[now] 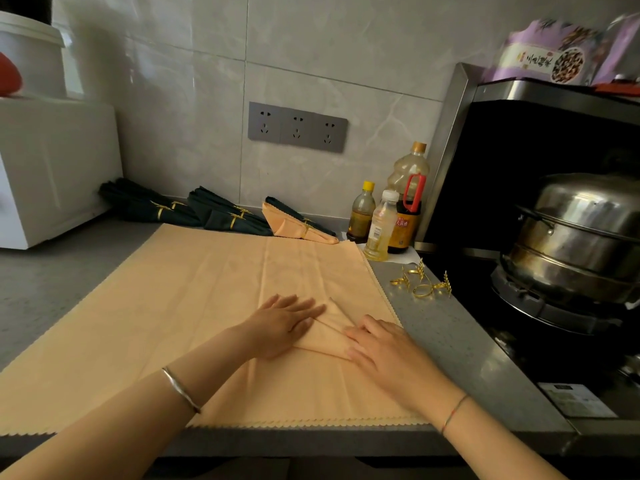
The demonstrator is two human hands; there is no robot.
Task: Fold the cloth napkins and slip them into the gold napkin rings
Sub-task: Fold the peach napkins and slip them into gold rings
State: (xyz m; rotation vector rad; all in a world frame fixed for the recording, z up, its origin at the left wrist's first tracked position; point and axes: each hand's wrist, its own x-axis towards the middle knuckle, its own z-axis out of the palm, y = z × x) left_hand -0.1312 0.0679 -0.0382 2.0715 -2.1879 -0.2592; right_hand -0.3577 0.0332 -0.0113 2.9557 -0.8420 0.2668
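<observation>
The grey table [41, 289] fills the lower view from 9 o'clock round to 4 o'clock. Spread flat over most of it lies a peach cloth napkin [173, 323], its zigzag hem along the near table edge at 6 o'clock. One part of it is turned over into a pointed flap [329, 329] just right of centre.

At 3 o'clock a stacked steel steamer pot [581, 233] sits on a dark stove. At 9 o'clock stands a white appliance [52, 168].

Along the wall at 11 to 12 o'clock lie finished napkins: two bundles of dark napkins [149, 206] [228, 216] with gold bands round them. Just to their right is a folded peach napkin [294, 226] lying on another dark one. At 1 o'clock of the spread cloth stand three bottles [408, 202], close together.

Both hands lie released and flat on the spread napkin, fingers straight. The left hand [280, 323] presses the cloth at the flap's left edge. The right hand [384, 344] presses down at the flap's right side.

Loose gold napkin rings [422, 284] with leaf sprigs lie on bare table at 2 o'clock of the hands, just beside the napkin's right hem.
</observation>
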